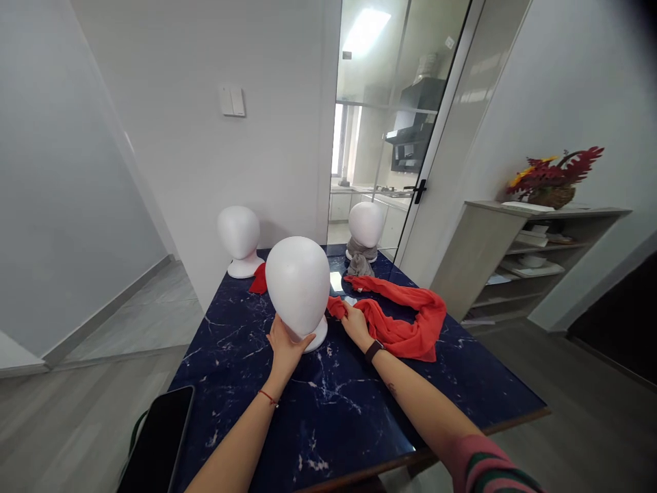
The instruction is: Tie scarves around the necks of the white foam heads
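Observation:
A white foam mannequin head [298,281] stands upright on the dark blue marbled table. My left hand [286,348] grips its neck from the front, thumb to the right and fingers round the left side. Just right of its base, my right hand [355,326] is closed on a red scarf [397,339]. The rest of that scarf lies in a loop to the right of my hand. A piece of red fabric [259,280] shows at the left behind the head; whether it belongs to the same scarf is hidden.
Another white mannequin head [239,236] stands at the table's back left. A third mannequin head [366,224] at the back right wears a grey scarf [361,264]. A phone [160,438] is at the near left. Behind are a glass door [390,103] and a shelf [493,260].

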A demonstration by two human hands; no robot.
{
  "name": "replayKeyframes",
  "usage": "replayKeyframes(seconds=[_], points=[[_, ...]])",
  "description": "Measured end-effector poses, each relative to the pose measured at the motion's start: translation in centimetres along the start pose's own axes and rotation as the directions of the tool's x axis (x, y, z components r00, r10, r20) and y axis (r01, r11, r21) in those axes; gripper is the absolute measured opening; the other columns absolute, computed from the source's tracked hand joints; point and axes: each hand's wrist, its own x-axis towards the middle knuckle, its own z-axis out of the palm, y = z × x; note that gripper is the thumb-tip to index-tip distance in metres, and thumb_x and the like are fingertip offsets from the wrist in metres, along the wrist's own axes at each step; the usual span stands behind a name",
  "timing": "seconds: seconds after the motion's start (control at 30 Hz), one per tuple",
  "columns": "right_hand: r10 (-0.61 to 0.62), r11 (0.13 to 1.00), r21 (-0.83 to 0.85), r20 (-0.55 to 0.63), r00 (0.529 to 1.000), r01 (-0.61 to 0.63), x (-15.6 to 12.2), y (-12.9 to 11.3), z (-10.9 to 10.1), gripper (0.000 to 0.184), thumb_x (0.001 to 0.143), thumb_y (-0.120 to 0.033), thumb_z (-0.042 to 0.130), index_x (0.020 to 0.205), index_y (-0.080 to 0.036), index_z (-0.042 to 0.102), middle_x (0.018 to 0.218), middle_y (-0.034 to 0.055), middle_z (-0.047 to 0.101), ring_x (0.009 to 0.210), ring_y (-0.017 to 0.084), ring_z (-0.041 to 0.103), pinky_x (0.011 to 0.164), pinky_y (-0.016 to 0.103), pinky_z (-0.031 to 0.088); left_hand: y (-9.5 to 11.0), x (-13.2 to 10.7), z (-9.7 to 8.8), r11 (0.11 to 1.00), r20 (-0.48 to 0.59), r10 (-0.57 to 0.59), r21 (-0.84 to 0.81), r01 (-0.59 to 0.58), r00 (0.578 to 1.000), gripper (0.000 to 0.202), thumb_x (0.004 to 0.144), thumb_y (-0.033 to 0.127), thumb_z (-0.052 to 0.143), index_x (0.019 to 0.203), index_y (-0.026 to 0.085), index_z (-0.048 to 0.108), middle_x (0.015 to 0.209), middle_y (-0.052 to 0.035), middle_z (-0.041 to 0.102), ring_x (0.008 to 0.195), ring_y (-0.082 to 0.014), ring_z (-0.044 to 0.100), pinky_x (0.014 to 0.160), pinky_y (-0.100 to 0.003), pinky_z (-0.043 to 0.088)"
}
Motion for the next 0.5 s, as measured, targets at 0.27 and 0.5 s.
replayKeyframes(seconds=[0.27,0.5], points=[[0.033,0.999,-0.006,0.003,0.999,-0.033,0.1,0.6,0.4,0.028,0.083,-0.017,0.04,0.102,-0.018,0.061,0.076,0.004,0.067,0.069,0.017,0.061,0.061,0.022,0.038,-1.6,2.8,-3.0,0.915,0.302,-0.104,-0.345,0.21,0.948,0.073,0.052,0.012,0.064,0.122,0.021,0.047,0.126,-0.0081,0.055,0.121,-0.0254,0.045,0.1,-0.039,0.035],[-0.012,1.0,0.025,0.034,0.999,0.011,1.5,0.0,0.2,0.028,0.087,-0.022,0.037,0.103,-0.019,0.06,0.082,0.004,0.068,0.071,0.016,0.062,0.061,0.022,0.041,-3.2,4.5,-4.7,0.78,0.229,-0.354,-0.463,0.421,0.907,0.041,0.06,0.012,0.047,0.098,0.016,0.06,0.117,-0.0121,0.06,0.115,-0.0226,0.051,0.097,-0.036,0.039]])
